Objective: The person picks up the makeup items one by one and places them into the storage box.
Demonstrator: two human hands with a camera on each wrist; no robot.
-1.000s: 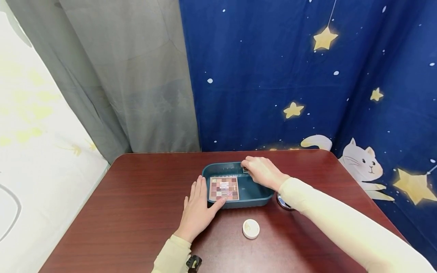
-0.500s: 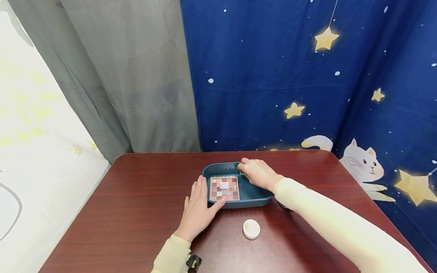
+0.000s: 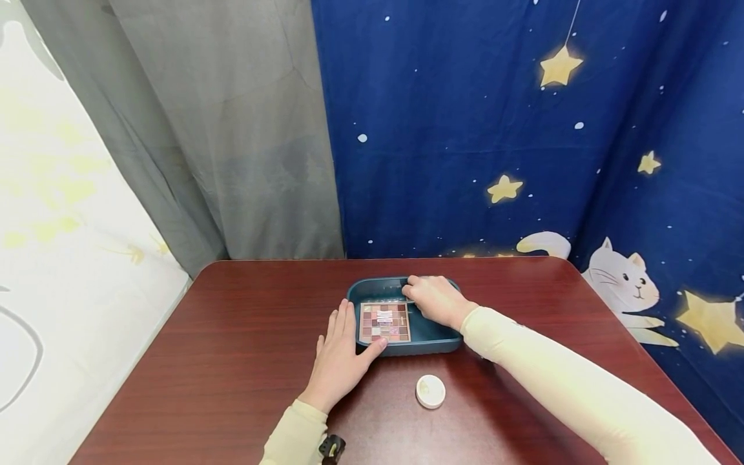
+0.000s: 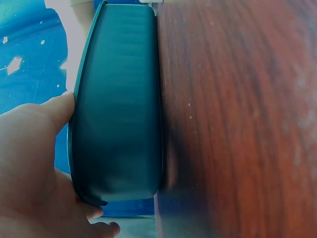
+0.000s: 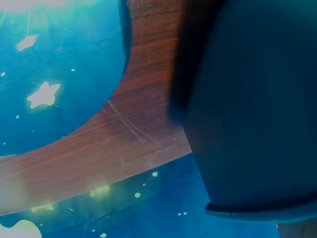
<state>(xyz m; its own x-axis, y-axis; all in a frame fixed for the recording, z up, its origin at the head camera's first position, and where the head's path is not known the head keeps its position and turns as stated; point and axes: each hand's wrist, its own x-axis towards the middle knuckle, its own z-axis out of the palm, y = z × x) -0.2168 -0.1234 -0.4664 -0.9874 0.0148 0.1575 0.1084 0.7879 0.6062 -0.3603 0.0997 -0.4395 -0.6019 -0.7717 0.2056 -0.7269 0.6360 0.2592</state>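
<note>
A dark teal plastic basin (image 3: 430, 347) stands on the table, with a square eyeshadow palette (image 3: 385, 322) lying flat in its left part. My left hand (image 3: 339, 365) rests against the basin's left end, fingers straight and thumb on the front rim. In the left wrist view that thumb (image 4: 62, 106) touches the rim of the basin (image 4: 116, 99). Over the right part of the basin, my right hand (image 3: 436, 299) has curled fingers and grips a small flat thing with a shiny edge, mostly hidden by the hand. I cannot tell its kind.
In front of the basin lies a round white lid or jar (image 3: 431, 392) on the reddish-brown table (image 3: 250, 361). A round mirror (image 5: 54, 84) shows beside the basin in the right wrist view. Starry blue curtains (image 3: 442, 142) hang behind the table.
My right hand has moved left and slightly down into the basin with the small flat thing. My left hand, the palette and the white round thing have stayed in place.
</note>
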